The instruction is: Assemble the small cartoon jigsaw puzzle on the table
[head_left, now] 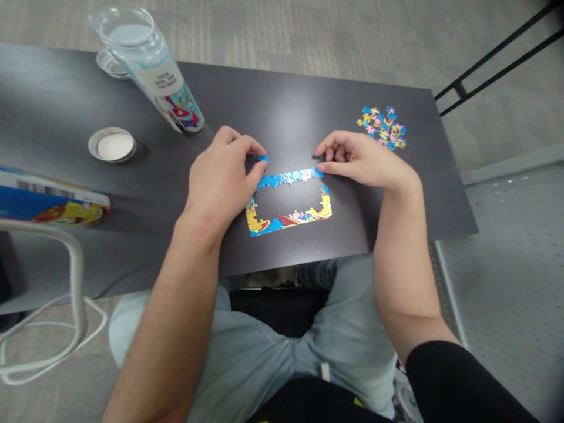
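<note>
Pinched between the thumb and fingers of my left hand [224, 173] is a small blue puzzle piece [264, 158]. Just below it lies a joined strip of puzzle pieces [288, 177], mostly blue. The thumb of my right hand [363, 157] rests at the strip's right end, its index finger apart from the thumb and the other fingers loosely curled. Nearer to me, joined edge pieces form a U-shaped puzzle border [291, 221] in yellow, blue and red. A gap shows between strip and border at the right; my left hand partly hides the left side.
Loose puzzle pieces [383, 126] are heaped at the table's right. A clear tube [158, 76] with a printed label stands at the back left, near two round lids [113, 145]. A printed box [53, 197] and a white curved stand [77, 282] are at the left.
</note>
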`<state>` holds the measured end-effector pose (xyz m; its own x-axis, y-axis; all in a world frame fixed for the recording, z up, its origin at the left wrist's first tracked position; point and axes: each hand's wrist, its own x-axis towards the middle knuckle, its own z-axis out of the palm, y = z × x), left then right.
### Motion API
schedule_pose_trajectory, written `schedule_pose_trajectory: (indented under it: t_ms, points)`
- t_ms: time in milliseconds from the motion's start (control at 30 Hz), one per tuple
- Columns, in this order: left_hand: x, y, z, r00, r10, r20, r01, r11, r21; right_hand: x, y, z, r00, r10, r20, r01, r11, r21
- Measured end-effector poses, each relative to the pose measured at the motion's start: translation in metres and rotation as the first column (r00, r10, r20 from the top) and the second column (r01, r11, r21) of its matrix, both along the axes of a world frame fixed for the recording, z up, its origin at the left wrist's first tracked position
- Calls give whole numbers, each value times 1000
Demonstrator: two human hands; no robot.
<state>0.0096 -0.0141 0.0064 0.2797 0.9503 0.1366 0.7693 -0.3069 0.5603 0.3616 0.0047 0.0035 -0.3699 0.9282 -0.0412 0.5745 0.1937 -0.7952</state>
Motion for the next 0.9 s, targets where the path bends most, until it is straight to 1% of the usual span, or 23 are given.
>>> schedule_pose_trajectory:
  t_ms: [100, 167, 233, 333, 433, 500, 567, 667, 800, 900]
  points:
    - [2, 1, 1, 1000, -11, 1, 11, 1000, 11, 5, 1, -2, 1000, -11, -3, 11, 1000, -17]
    - [4, 0, 3, 1000, -17, 6, 17, 1000, 4, 5, 0, -2, 1000, -13, 0, 13, 1000, -6]
    - [8, -1, 6, 999, -20, 32, 21, 1000, -13, -1, -2, 1, 1000, -27, 6, 27, 999, 35]
    - [15, -3, 9, 986, -34, 161, 39, 999, -31, -20, -9, 10, 999, -48, -1, 48, 991, 129]
    - [20, -5, 11, 948, -75, 310, 97, 994, -57, -44, -15, 20, 999, 18, -43, -12, 989, 148]
    - [22, -6, 11, 925, -99, 368, 135, 988, -74, -56, -19, 24, 993, 86, -81, -74, 988, 134]
    - [23, -6, 11, 912, -112, 394, 161, 983, -93, -62, -21, 27, 986, 131, -104, -118, 985, 123]
    - [22, -6, 10, 919, -108, 379, 159, 982, -106, -59, -21, 28, 986, 137, -90, -128, 987, 98]
    - [19, -6, 9, 962, -81, 263, 92, 995, -30, -37, -20, 30, 995, 79, -60, -71, 990, 118]
    - [17, -5, 9, 978, -140, 152, 138, 990, 21, -19, -22, 31, 999, 20, -36, -18, 997, 78]
